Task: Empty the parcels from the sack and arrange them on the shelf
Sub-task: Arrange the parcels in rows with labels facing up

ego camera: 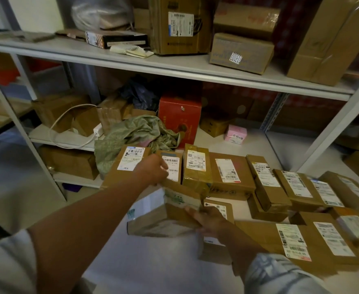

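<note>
Box held between 2 hands, just near of the shelf's parcel row.

Left hand [153, 170] curls over the far left edge of the taped cardboard box [163, 213]; right hand [208, 219] clamps its near right end. Its long axis runs left to right, beside the smooth, labelled brown parcels [229, 172] on the white shelf [153, 262]; the crumpled green sack [132, 136] lies farther back.
</note>
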### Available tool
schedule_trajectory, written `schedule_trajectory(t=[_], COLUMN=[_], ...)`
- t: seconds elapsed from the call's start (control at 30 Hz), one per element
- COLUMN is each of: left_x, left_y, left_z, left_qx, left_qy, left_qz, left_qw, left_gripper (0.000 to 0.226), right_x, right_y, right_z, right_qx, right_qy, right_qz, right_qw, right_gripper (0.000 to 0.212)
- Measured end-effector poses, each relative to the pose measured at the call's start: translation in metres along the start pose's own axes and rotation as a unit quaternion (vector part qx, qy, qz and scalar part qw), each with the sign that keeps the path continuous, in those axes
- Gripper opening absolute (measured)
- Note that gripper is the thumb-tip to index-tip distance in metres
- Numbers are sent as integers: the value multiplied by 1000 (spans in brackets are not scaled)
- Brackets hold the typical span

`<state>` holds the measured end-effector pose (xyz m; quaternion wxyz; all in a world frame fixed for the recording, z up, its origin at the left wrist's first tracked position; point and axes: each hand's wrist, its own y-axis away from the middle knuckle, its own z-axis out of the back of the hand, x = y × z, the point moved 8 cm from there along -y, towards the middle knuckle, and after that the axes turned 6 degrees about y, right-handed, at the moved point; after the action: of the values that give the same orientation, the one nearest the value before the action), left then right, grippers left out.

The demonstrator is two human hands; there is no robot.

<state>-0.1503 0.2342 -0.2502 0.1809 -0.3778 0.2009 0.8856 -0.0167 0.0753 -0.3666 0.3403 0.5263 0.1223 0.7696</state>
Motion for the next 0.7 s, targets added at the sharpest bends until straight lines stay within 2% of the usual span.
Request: schedule_trajectory(t=[0.03,0.1,0.13,0.2,0.27,0.3,0.37,0.47,0.6,0.7], left_x=[-7,-17,-17,-2,24,30,28,10,12,8], left_y=[-2,0,3,9,14,15,17,22,21,22], left_z=[0,-7,-14,-39,-65,-74,-81,-81,-86,-95], left_qx=[-2,32,59,128,177,178,166,172,163,155], left_qy=[89,232,221,92,-39,-71,-52,-18,-23,-45], left_qz=[-1,-8,-22,-29,-15,-29,-72,-141,-152,-160], left_qw=[996,972,973,987,983,981,982,975,974,974], left_gripper=[12,33,44,56,55,53,50,46,50,59], right_x=[-10,-26,-31,-41,-45,-43,-41,-36,-37,-45], right_y=[5,14,17,19,20,22,23,23,21,24], right_z=[-2,-13,-18,-23,-27,-29,-33,-40,-51,-57], right_qx=[16,68,80,75,75,78,86,108,102,114], right_qy=[-41,-79,-87,-99,-63,-40,11,121,169,164], right_qz=[-54,-122,-132,-142,-137,-128,-116,-94,-74,-75], right_qw=[998,987,984,982,986,988,990,982,978,977], right_gripper=[59,54,53,58,61,57,47,45,49,54])
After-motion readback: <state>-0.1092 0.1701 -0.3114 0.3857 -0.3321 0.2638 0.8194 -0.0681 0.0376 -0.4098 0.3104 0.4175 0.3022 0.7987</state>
